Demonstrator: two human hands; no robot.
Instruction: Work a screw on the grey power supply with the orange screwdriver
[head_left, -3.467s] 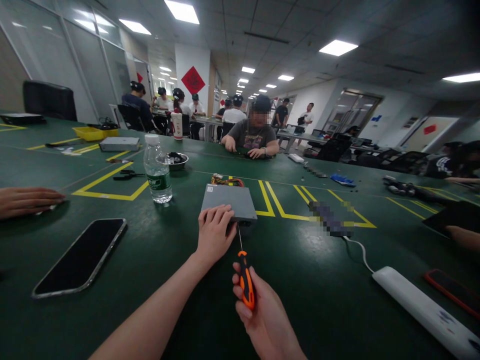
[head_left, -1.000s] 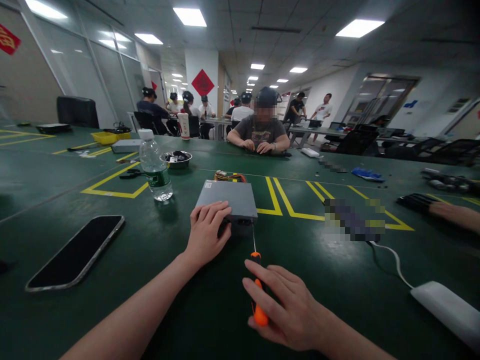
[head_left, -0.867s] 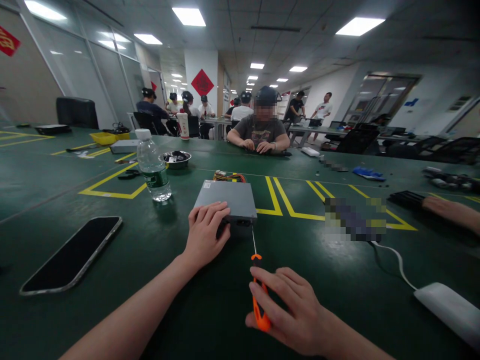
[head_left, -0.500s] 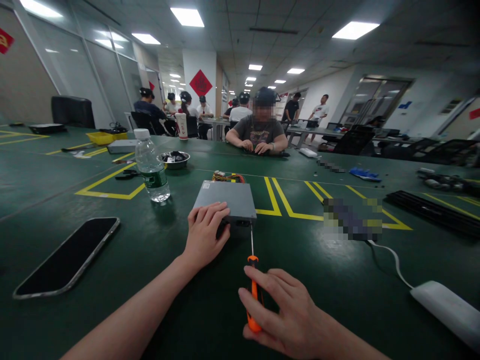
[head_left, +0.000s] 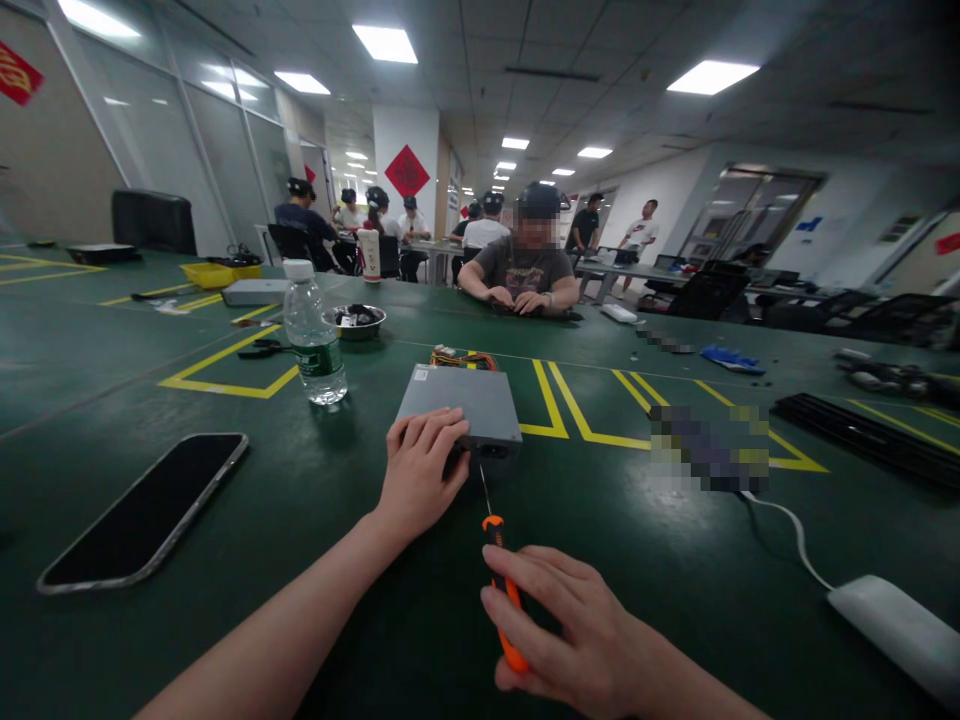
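Note:
A grey metal computer power supply (head_left: 480, 402) lies flat on the green table, with a bundle of coloured cables (head_left: 466, 359) at its far side. My left hand (head_left: 427, 462) grips its near left corner, fingers over the top and thumb at the near face. In my right hand (head_left: 559, 620) is a screwdriver (head_left: 504, 600) with an orange and black handle, held between thumb and fingers. Its thin shaft points away from me, and the tip is at the near face of the power supply, left of the socket. Whether it sits on a screw is too small to tell.
A phone (head_left: 146, 510) lies at the left. Behind it stand a water bottle (head_left: 313, 335) and a metal bowl (head_left: 358, 320) of small parts. At the right are a white power strip (head_left: 896, 625) with its cable and a black bar (head_left: 870, 430). A person (head_left: 525, 265) sits opposite.
The screwdriver tip has shifted left along the near face of the power supply, and the screwdriver now slants to the left. My left hand keeps its hold. The whole view has shifted slightly.

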